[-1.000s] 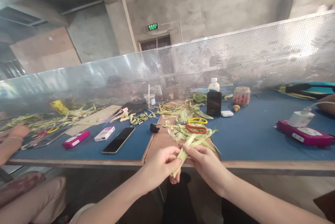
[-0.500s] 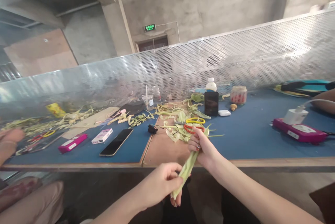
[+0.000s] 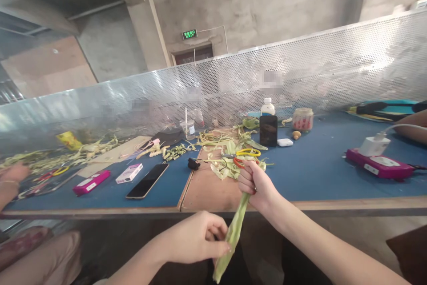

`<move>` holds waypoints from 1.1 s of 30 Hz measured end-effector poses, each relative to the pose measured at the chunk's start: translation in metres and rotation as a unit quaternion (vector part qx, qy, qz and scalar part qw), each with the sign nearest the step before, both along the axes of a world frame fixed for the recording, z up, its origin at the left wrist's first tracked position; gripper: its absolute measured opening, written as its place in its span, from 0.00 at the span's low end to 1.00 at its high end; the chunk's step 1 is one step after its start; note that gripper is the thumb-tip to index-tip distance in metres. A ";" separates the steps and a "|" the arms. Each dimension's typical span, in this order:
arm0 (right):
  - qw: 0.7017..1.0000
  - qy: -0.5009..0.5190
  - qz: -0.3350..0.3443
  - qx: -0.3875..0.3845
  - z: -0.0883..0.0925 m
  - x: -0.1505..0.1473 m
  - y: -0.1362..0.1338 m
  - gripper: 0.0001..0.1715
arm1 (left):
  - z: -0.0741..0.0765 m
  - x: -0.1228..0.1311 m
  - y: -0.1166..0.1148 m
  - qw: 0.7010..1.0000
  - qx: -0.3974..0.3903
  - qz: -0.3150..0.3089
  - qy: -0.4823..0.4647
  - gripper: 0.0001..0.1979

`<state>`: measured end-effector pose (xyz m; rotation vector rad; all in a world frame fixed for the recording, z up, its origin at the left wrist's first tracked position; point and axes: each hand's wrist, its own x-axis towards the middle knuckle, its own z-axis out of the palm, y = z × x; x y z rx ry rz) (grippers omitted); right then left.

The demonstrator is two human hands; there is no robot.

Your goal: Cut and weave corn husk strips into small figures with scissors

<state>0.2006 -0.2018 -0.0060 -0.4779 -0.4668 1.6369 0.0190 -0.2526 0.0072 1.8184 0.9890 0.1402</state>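
A long pale green corn husk (image 3: 236,227) hangs slanting down in front of the table edge. My right hand (image 3: 255,182) is closed round its upper end. Lower down, my left hand (image 3: 207,238) has its thumb across the husk, with the fingers curled behind and partly hidden. Just beyond my right hand, scissors (image 3: 251,152) with a yellow and an orange-red handle rest on loose husk pieces (image 3: 225,169).
A phone (image 3: 148,181), a small box (image 3: 129,173) and a magenta power strip (image 3: 91,182) lie left. An upright dark phone (image 3: 268,130), a white case (image 3: 284,142) and a jar (image 3: 303,119) stand behind. Another person's hand (image 3: 15,176) is at far left.
The husk's lower end now hangs further down and straighter. My left hand's fingers have drawn in from beneath that end; my right hand keeps its grip at the top.
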 end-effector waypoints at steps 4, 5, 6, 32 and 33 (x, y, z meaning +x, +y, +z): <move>0.999 -0.027 0.004 0.034 0.005 -0.013 -0.012 0.22 | 0.007 0.013 0.011 0.995 0.034 0.027 -0.094 0.18; 0.998 -0.040 0.001 0.040 0.007 -0.016 -0.016 0.22 | 0.007 0.019 0.014 0.989 0.025 0.031 -0.144 0.21; 0.997 -0.056 -0.001 0.045 0.010 -0.020 -0.019 0.23 | 0.007 0.026 0.017 0.981 0.010 0.030 -0.193 0.22; 0.550 -0.793 -0.108 0.239 0.011 0.006 0.124 0.13 | 0.011 -0.010 0.054 0.888 -0.201 0.179 -0.373 0.13; 0.531 -0.807 -0.100 0.237 0.004 0.004 0.126 0.11 | 0.011 -0.013 0.055 0.881 -0.202 0.187 -0.384 0.13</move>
